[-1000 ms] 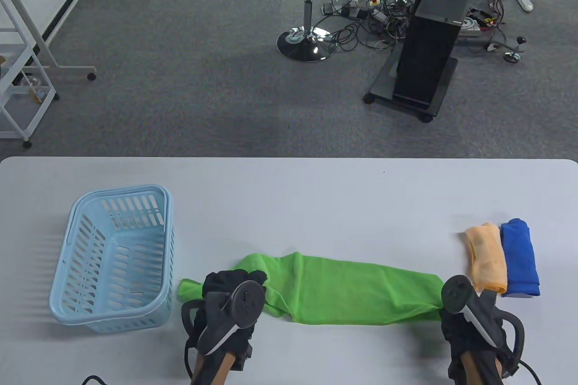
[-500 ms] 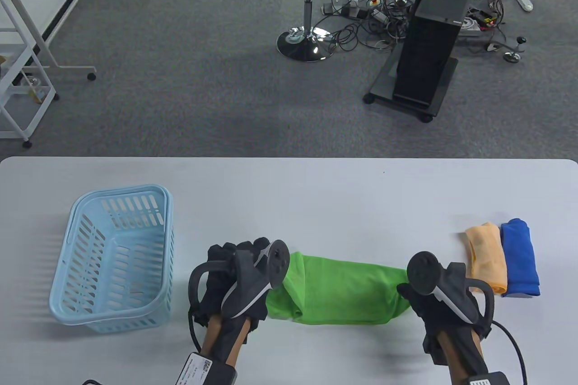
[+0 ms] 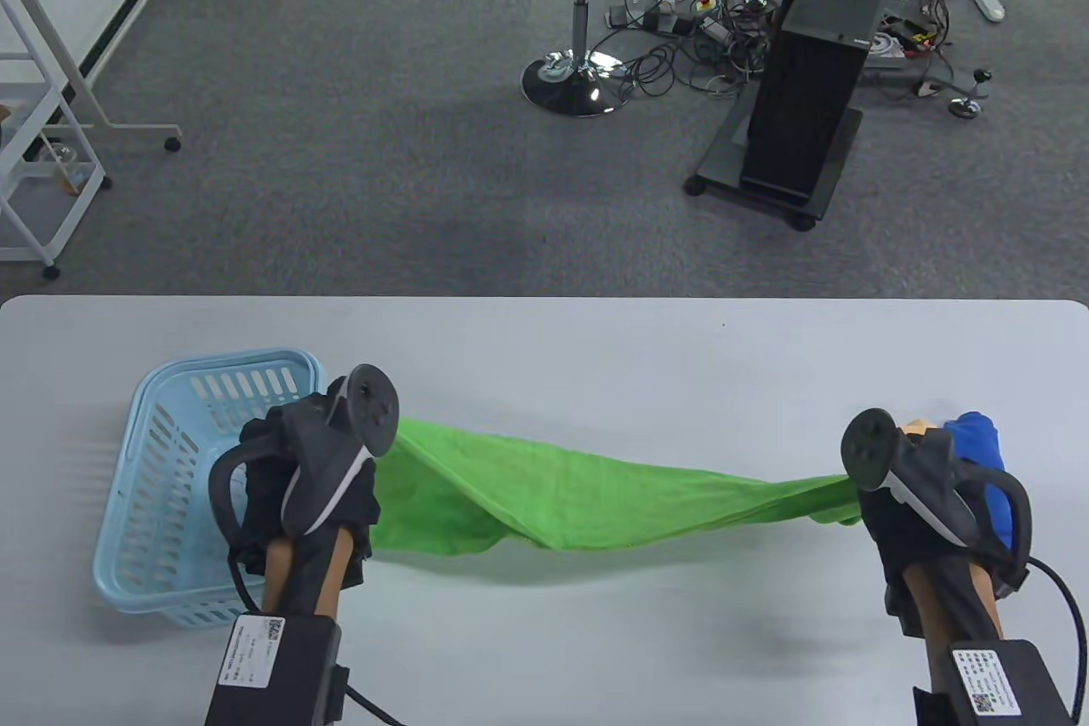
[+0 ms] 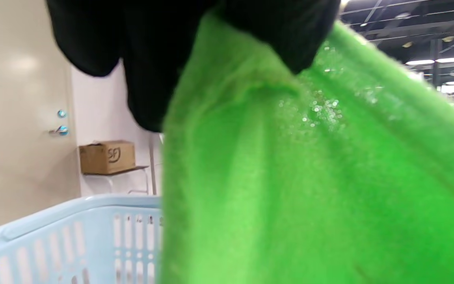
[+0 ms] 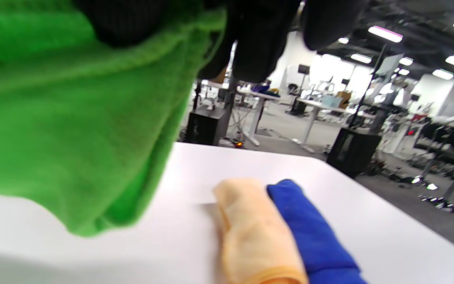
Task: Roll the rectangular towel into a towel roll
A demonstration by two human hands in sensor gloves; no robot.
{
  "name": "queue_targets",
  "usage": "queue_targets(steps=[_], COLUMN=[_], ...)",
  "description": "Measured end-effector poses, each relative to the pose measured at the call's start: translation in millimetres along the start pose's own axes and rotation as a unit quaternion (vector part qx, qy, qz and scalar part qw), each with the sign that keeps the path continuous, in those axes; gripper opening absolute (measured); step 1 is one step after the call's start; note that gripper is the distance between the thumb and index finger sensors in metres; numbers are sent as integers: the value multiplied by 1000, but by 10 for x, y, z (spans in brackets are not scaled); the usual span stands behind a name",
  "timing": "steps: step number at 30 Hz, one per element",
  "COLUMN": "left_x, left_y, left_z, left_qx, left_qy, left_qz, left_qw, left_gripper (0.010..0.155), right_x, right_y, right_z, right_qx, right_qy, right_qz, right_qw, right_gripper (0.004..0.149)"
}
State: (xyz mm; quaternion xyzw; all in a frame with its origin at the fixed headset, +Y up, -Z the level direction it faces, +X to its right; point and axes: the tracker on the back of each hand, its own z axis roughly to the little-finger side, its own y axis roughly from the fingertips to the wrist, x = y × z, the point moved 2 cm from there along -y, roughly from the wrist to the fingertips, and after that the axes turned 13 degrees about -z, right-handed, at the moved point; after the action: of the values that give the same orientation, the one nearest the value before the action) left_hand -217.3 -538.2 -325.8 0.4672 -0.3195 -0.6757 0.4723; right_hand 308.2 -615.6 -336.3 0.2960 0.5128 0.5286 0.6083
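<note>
The green towel [image 3: 587, 496] hangs stretched above the table [image 3: 595, 343], sagging in the middle. The left hand [image 3: 298, 488] grips its left end over the near right corner of the light blue basket [image 3: 170, 454]; the right hand [image 3: 927, 505] pinches the right end above the rolled orange towel [image 5: 250, 228] and blue towel [image 5: 309, 236], which lie touching side by side

fuzzy matt cloth green towel [image 3: 595, 496]; slotted, smooth plastic basket [image 3: 170, 454]; smooth matt table [image 3: 595, 351].
</note>
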Motion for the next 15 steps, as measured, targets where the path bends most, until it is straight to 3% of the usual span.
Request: queue_targets(steps=[3, 9, 15], left_x=[41, 116, 150], left_y=[-39, -121, -96], left_z=[171, 544, 565], left_qx=[-26, -94, -76], left_qy=[34, -4, -20], left_qz=[11, -6, -5], left_qw=[999, 996, 997], left_gripper=[43, 42, 42], right_x=[-75, -97, 30], right_y=[-93, -105, -19], right_z=[142, 424, 317], right_qx=[-32, -66, -15], right_qy=[6, -26, -100], right_qz=[1, 51, 52], right_qw=[999, 996, 993], right_gripper=[48, 48, 46])
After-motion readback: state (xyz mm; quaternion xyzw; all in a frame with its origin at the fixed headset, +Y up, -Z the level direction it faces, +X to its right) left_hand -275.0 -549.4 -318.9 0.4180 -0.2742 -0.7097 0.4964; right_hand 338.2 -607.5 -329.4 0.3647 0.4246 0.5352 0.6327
